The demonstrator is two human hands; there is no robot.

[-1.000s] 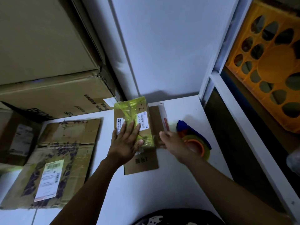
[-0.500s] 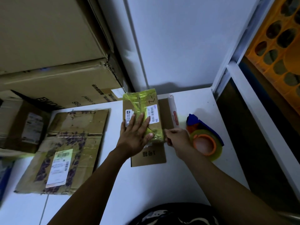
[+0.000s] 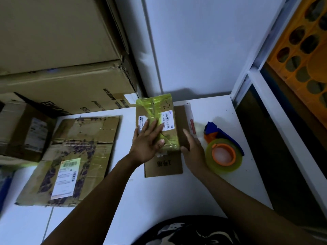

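A small cardboard parcel (image 3: 155, 112) wrapped in yellow tape, with two white labels, lies on a flat brown cardboard piece (image 3: 164, 165) on the white table (image 3: 159, 197). My left hand (image 3: 147, 142) rests flat on the parcel's top, fingers straight. My right hand (image 3: 192, 149) is beside the parcel's right near corner, fingers extended along its side, thumb at the corner; it holds nothing that I can see. A roll of yellow tape with an orange core (image 3: 223, 155) sits just right of that hand.
A flattened taped box with a shipping label (image 3: 70, 160) lies at the left. Large cartons (image 3: 62, 68) are stacked at the back left. A blue-and-orange tape dispenser part (image 3: 215, 130) lies behind the roll. An orange crate (image 3: 304, 50) stands beyond the table's right edge.
My right hand let go of its pinch at the parcel's near right corner and opened alongside it. My left hand stayed flat on the parcel.
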